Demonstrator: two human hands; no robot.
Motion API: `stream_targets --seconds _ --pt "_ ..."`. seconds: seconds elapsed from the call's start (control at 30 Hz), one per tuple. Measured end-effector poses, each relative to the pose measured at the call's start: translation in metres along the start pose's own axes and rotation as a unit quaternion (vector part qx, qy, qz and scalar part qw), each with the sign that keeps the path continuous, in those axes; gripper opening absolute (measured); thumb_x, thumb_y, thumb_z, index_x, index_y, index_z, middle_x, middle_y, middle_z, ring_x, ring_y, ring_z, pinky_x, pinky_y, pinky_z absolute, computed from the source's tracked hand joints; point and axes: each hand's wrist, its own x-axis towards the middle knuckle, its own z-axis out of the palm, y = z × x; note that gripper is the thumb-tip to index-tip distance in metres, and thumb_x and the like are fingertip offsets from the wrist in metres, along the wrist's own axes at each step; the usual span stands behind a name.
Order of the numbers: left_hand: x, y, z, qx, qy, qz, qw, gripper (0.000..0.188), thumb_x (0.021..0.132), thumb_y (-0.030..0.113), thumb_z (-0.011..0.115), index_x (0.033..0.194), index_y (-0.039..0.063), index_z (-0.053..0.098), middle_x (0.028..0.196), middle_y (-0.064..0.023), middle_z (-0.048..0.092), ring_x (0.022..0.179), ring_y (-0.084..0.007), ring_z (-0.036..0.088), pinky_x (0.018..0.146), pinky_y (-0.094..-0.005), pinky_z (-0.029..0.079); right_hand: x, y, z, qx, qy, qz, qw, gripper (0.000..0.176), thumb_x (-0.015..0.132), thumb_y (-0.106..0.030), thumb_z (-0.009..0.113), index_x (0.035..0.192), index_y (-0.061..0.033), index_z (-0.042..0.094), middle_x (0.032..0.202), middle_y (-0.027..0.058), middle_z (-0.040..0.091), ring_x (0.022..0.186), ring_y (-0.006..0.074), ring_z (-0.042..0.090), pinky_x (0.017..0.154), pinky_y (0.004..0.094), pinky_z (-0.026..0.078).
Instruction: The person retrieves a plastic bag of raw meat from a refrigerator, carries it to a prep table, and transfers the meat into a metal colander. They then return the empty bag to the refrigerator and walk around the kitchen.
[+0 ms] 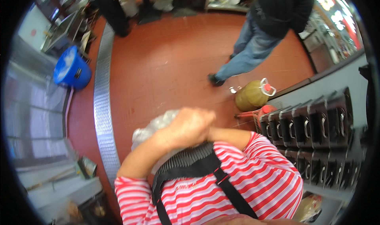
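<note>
My left hand (pixel 190 124) is raised in front of my chest, blurred, with the fingers curled. Beyond it and the left forearm shows a crumpled clear plastic bag (pixel 160 121); whether a hand grips it is hidden. My right forearm (pixel 230 136) comes in from the right, and its hand is mostly covered by the left one. Below the hands lies a black apron (pixel 187 162) with straps over a red-and-white striped shirt (pixel 255 177).
A person in jeans (pixel 252 57) stands ahead right, near a large oil jug (pixel 253 95). Racks of black handled bins (pixel 308 127) line the right. A metal drain cover (pixel 103 106) runs along the red floor (pixel 166 64). A blue bin (pixel 74 72) stands left; another person's legs (pixel 114 14) show beyond.
</note>
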Motion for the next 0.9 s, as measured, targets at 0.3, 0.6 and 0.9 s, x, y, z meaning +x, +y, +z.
stream_targets --seconds 0.3,0.6,0.9 --pt "0.075 -0.132 -0.015 -0.342 0.212 -0.163 0.901 0.111 0.052 0.03 0.082 0.136 -0.001 0.017 0.137 -0.0178 0.029 0.13 -0.0258 0.025 0.106 -0.036 0.018 0.05 0.008 -0.195 0.272 0.047 0.166 0.947 0.056 0.094 -0.045 0.026 0.108 0.0025 0.053 0.064 -0.0007 0.048 0.05 0.0023 0.035 0.045 0.0163 0.03" --pt "0.183 -0.194 0.026 -0.444 0.173 -0.18 0.86 0.019 0.081 0.011 0.054 0.096 -0.001 0.057 0.085 -0.0054 0.061 0.08 -0.0137 0.058 0.076 -0.0261 0.045 0.068 0.013 -0.324 0.207 -0.07 0.108 0.97 0.029 0.089 -0.03 0.049 0.096 -0.005 0.061 0.063 -0.0029 0.048 0.056 0.0062 0.043 0.052 0.0214 0.037" --pt "0.289 -0.217 0.01 -0.678 -0.015 -0.141 0.721 0.056 0.081 0.056 0.043 0.078 0.001 0.056 0.065 -0.0137 0.058 0.051 -0.0214 0.054 0.048 -0.0291 0.044 0.079 0.015 -0.384 -0.459 0.341 -0.02 0.82 0.013 0.069 -0.007 0.058 0.076 -0.0063 0.047 0.071 0.0103 0.051 0.067 0.0302 0.057 0.054 0.0371 0.046"
